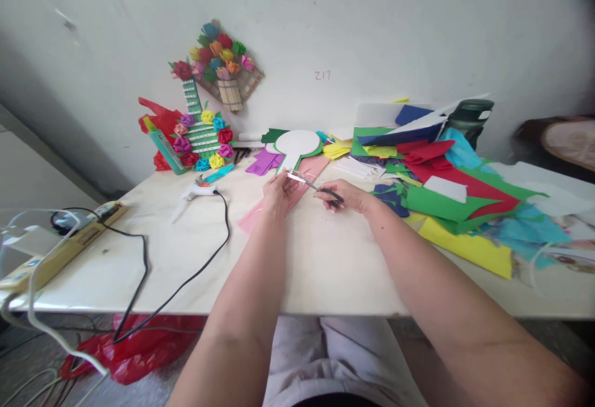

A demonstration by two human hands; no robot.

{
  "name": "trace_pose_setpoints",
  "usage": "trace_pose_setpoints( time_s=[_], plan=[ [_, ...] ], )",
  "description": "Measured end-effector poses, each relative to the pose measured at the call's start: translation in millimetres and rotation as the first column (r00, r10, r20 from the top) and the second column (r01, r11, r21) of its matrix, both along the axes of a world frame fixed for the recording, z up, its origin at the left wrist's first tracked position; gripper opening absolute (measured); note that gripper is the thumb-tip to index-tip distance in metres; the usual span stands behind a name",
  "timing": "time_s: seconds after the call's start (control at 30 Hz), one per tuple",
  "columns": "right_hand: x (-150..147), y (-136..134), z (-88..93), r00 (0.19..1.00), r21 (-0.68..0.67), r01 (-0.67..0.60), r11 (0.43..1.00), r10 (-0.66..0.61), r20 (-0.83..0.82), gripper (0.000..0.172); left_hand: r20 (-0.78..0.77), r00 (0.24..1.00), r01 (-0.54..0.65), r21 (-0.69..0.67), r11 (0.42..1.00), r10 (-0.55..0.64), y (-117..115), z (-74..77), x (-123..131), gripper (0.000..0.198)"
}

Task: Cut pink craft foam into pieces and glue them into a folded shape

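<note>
My right hand (343, 196) grips the black handles of a pair of scissors (310, 183), whose blades point left toward my left hand. My left hand (277, 194) is closed on a pink sheet of paper (253, 215) that lies on the white table (325, 258), holding it near the scissor blades. Both forearms reach forward over the table's near edge.
A white glue gun (198, 194) with a black cable lies left of my hands. Paper-flower crafts (202, 137) lean on the wall. A heap of coloured paper sheets (455, 202) covers the right side. A white-and-green paddle shape (297, 145) lies behind. A yellow power strip (65, 243) sits far left.
</note>
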State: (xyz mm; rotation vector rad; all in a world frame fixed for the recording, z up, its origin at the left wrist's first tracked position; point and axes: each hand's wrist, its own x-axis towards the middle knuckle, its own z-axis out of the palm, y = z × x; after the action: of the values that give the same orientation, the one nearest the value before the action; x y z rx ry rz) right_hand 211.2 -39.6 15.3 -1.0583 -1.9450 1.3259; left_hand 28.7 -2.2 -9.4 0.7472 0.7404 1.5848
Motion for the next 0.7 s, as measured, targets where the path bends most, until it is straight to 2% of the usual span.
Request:
trace_pose_setpoints(
  time_s=[0.57, 0.7],
  plan=[
    [0.2, 0.0, -0.6, 1.0, -0.026, 0.006, 1.0, -0.006, -0.004, 0.039, -0.01, 1.0, -0.007, 0.032, 0.999, 0.007, -6.2, 4.8, 2.5, 0.013],
    [-0.4, -0.3, -0.7, 1.0, -0.031, 0.009, 0.999, -0.009, 0.001, 0.04, -0.036, 0.998, -0.045, 0.025, 0.999, 0.046, -9.0, 7.2, 3.2, 0.018]
  ],
)
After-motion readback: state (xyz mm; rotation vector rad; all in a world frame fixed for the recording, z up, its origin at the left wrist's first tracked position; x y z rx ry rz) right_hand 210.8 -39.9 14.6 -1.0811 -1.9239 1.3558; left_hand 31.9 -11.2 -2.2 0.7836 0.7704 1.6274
